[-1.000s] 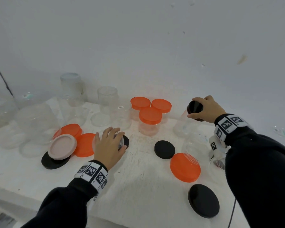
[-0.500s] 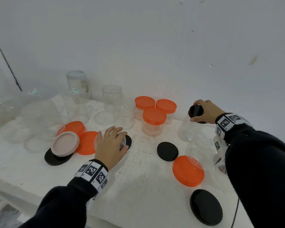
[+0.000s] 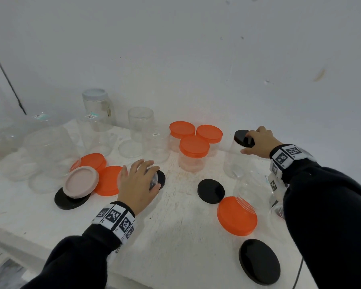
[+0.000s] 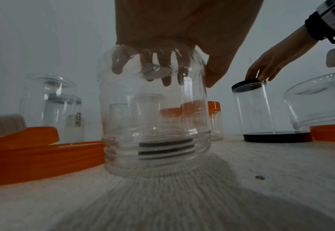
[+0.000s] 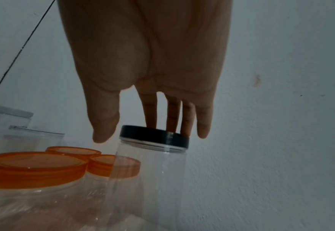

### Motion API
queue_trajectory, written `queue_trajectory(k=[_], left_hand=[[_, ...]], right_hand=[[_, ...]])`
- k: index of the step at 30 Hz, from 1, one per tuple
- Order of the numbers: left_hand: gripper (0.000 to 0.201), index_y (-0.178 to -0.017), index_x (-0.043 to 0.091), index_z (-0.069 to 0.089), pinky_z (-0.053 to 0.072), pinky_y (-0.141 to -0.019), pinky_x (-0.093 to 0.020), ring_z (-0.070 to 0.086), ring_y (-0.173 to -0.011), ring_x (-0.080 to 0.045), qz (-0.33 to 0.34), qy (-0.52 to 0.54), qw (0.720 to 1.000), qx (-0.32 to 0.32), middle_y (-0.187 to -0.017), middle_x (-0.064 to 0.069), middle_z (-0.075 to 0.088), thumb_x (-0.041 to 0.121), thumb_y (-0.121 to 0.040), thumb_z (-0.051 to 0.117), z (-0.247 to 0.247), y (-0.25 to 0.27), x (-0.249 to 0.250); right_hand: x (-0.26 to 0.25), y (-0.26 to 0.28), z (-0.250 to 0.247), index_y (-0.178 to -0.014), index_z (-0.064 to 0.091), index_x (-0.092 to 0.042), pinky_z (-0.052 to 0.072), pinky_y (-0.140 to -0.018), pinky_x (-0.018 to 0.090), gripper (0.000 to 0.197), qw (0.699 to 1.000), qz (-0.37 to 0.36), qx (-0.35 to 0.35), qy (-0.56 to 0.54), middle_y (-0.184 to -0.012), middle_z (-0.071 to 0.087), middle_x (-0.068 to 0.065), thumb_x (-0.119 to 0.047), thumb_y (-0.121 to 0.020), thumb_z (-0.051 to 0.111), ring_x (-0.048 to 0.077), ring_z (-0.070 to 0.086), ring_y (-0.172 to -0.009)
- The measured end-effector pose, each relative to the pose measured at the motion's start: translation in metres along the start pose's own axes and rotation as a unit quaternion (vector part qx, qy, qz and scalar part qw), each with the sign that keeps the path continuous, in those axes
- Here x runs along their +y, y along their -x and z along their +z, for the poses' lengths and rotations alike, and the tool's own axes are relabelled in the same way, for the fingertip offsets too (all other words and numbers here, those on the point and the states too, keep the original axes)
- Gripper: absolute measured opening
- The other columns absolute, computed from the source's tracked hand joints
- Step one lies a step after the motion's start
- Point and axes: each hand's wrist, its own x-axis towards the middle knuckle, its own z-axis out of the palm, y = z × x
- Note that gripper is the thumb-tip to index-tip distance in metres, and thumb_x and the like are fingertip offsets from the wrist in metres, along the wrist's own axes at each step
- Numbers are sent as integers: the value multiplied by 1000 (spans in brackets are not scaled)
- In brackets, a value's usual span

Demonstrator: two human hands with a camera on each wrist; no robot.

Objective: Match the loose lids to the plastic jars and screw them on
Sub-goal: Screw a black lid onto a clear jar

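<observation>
Your right hand [image 3: 261, 141] holds the small round black lid [image 3: 243, 138] on the tall clear plastic jar [image 3: 234, 161], far right, standing up straight. Your left hand [image 3: 139, 182] grips an upside-down clear jar [image 4: 154, 112], with another black lid [image 3: 161, 178] just behind. Three orange-lidded jars [image 3: 194, 152] look done.

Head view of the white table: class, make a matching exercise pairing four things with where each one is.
1. pale pink round lid
2. small black screw lid
3. clear upside-down plastic jar
4. three orange-lidded clear jars

a. under the left hand
b. standing by the wall
c. lying on a black lid
d. on the tall jar under the right hand

Pairs: 1-c, 2-d, 3-a, 4-b
</observation>
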Motion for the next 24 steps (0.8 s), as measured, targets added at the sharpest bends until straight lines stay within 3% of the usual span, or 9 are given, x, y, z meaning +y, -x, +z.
queue_trajectory(k=[5,8,11,16,20,24], left_hand=[[43,-112,20,62,38,-91,-63,50,-119,-32,-1,10,1000,-10,-123,-3,60,32,-72,74,0,0,-1],[43,-111,20,62,39,-91,-64,50,-119,-32,0,6,1000,-11,-123,-4,60,31,-72,75,0,-2,-1],[42,-113,19,62,36,-94,-63,48,-121,-33,-7,12,1000,-18,-126,-4,58,31,-74,73,-1,-2,0],[42,-116,19,61,34,-97,-63,44,-125,-31,-14,16,999,-30,-130,-3,56,32,-77,69,-1,0,0],[42,-117,18,61,31,-98,-63,44,-126,-32,-15,16,999,-32,-130,-4,56,31,-78,68,-3,-1,2],[43,-118,18,61,30,-98,-64,44,-125,-32,-10,19,999,-36,-130,-5,56,31,-78,69,-3,0,3]], right_hand=[[2,17,-13,-134,42,-12,38,-97,38,60,998,-11,-3,-61,-132,39,13,-38,-85,65,29,41,-118],[-3,45,-28,-128,48,-12,37,-88,29,52,988,-60,38,-135,-126,46,6,-38,-85,63,20,48,-108],[-12,75,-32,-127,50,-14,36,-86,25,49,988,-88,2,-130,-121,47,0,-36,-85,64,17,49,-108],[-5,88,-9,-135,41,-21,34,-94,27,64,990,-34,-115,-71,-138,36,4,-42,-81,67,19,43,-117],[3,78,9,-145,23,-25,34,-103,40,85,986,31,-156,-50,-149,21,8,-47,-77,70,29,38,-129],[6,68,22,-148,13,-28,34,-105,43,94,977,64,-201,-11,-152,16,10,-50,-76,70,31,35,-132]])
